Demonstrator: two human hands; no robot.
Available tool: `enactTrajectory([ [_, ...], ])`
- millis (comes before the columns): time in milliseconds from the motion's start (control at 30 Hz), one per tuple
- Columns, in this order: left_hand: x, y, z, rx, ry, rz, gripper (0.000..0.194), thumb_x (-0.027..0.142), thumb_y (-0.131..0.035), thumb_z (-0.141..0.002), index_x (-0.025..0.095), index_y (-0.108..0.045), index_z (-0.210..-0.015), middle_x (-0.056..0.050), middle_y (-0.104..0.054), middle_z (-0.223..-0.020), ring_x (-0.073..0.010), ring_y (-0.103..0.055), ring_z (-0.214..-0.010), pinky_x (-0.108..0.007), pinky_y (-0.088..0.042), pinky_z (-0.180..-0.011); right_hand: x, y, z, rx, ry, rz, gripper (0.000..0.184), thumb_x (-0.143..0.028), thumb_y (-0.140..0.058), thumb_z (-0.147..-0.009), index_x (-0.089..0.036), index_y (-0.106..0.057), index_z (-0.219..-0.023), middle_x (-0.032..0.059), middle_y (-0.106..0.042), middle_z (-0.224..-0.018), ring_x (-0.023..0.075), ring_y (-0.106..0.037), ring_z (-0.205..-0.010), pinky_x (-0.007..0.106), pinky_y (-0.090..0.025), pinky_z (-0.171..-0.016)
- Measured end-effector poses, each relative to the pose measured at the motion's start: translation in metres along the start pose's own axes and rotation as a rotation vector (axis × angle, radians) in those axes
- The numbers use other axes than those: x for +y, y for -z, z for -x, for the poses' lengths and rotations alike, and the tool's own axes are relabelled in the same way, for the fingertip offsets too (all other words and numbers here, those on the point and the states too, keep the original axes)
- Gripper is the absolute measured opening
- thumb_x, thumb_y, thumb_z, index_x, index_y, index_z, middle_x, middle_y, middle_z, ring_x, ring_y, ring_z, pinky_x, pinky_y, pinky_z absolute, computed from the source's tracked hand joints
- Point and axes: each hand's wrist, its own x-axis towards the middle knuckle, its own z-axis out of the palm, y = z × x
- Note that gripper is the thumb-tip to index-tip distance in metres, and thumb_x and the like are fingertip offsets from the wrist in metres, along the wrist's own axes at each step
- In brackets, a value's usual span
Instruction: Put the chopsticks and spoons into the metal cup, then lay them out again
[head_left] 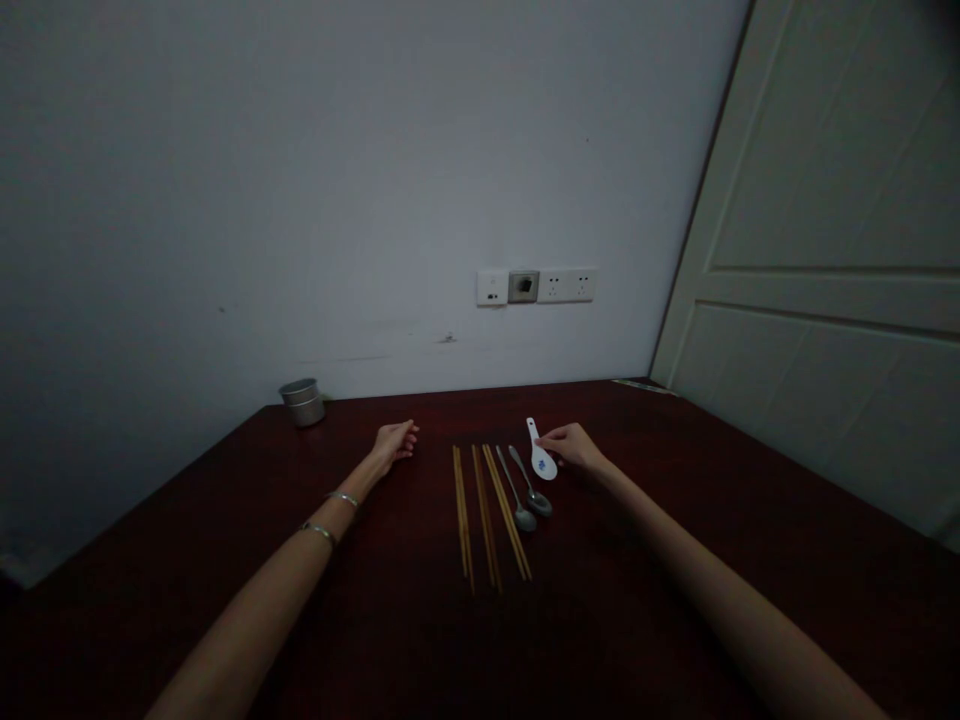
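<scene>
Right hand (570, 445) pinches the white spoon (543, 464) mid-length, likely to steer it. Left hand (393, 443), loosely curled, holds nothing, left of the chopsticks (484, 515). Metal spoons (525, 520) lie just right of the chopsticks, probably spaced for access. White spoon: touching right hand, across the chopsticks from left hand.

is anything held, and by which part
The right hand holds the white spoon by its lower handle, near the bowl; the left hand holds nothing visible.

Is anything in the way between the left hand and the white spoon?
Yes: chopsticks and two metal spoons lie between the left hand and the white spoon. Nothing visible blocks the right hand, whose fingertips are at that spoon's handle.
</scene>
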Motion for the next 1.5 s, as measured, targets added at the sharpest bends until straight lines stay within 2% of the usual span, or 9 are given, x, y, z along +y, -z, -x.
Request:
enactTrajectory([
  [67, -0.008, 0.008, -0.003, 0.045, -0.016, 0.03, 0.024, 0.034, -0.055, -0.073, 0.011, -0.058, -0.073, 0.002, -0.05, -0.05, -0.0051, -0.044, -0.038, -0.019, -0.039, -0.041, 0.005, -0.002, -0.002, -0.022, -0.028, 0.004, 0.019, -0.026, -0.062, -0.069, -0.008, -0.067, -0.066, -0.0019, -0.053, -0.044, 0.0041, -0.04, -0.035, 0.015, -0.031, -0.032],
  [133, -0.012, 0.01, -0.004, 0.039, -0.048, 0.021, 0.025, 0.035, -0.053, -0.073, 0.011, -0.058, -0.074, 0.003, -0.05, -0.05, -0.0052, -0.043, -0.039, -0.018, -0.038, -0.04, 0.009, -0.004, -0.004, -0.038, -0.049, 0.012, 0.019, -0.026, -0.063, -0.068, -0.008, -0.067, -0.067, -0.0023, -0.052, -0.043, 0.0041, -0.041, -0.036, 0.015, -0.032, -0.033],
  [267, -0.017, 0.005, -0.005, 0.002, -0.129, -0.09, 0.029, 0.039, -0.05, -0.074, 0.011, -0.058, -0.073, 0.003, -0.048, -0.048, -0.0054, -0.041, -0.036, -0.017, -0.034, -0.035, 0.011, -0.007, -0.003, -0.074, -0.044, 0.035, 0.02, -0.028, -0.066, -0.065, -0.009, -0.068, -0.066, -0.0027, -0.052, -0.043, 0.0043, -0.041, -0.036, 0.015, -0.033, -0.034],
  [500, -0.024, 0.001, -0.001, 0.07, -0.27, -0.149, 0.029, 0.038, -0.045, -0.076, 0.012, -0.056, -0.068, 0.004, -0.045, -0.044, -0.0057, -0.037, -0.031, -0.017, -0.03, -0.031, 0.007, -0.006, 0.0, -0.093, -0.044, 0.094, 0.021, -0.029, -0.067, -0.065, -0.009, -0.069, -0.067, -0.0022, -0.053, -0.043, 0.0041, -0.041, -0.036, 0.014, -0.034, -0.033],
  [1000, -0.027, 0.002, -0.003, 0.086, -0.277, -0.13, 0.028, 0.037, -0.045, -0.076, 0.013, -0.056, -0.067, 0.005, -0.044, -0.042, -0.0059, -0.036, -0.03, -0.018, -0.028, -0.03, 0.001, -0.001, 0.012, -0.105, -0.033, 0.204, 0.02, -0.027, -0.062, -0.067, -0.009, -0.069, -0.068, -0.0015, -0.053, -0.045, 0.0039, -0.039, -0.036, 0.014, -0.032, -0.033],
  [1500, -0.029, 0.003, -0.004, 0.091, -0.288, -0.151, 0.029, 0.038, -0.045, -0.076, 0.013, -0.057, -0.066, 0.004, -0.045, -0.043, -0.0056, -0.036, -0.031, -0.018, -0.028, -0.031, 0.0, -0.001, 0.017, -0.032, -0.104, 0.229, 0.018, -0.028, -0.068, -0.061, -0.011, -0.069, -0.065, -0.0002, -0.057, -0.046, 0.0059, -0.044, -0.036, 0.016, -0.036, -0.033],
])
